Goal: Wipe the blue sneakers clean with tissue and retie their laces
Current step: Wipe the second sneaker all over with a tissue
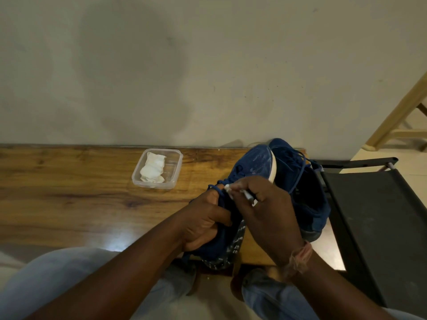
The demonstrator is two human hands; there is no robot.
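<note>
Our left hand (203, 218) grips the near sneaker (245, 181); right hand (265, 204) pinches its lace (216, 187) w/ a tissue scrap. Lace could slip, b/c grip's thin.

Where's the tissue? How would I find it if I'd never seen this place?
Look at the long wooden table against the pale wall. Near its back edge, left of the two blue sneakers, sits a clear plastic container. The tissue is the crumpled white wad inside it, the only white, soft thing lying on the table.
</note>
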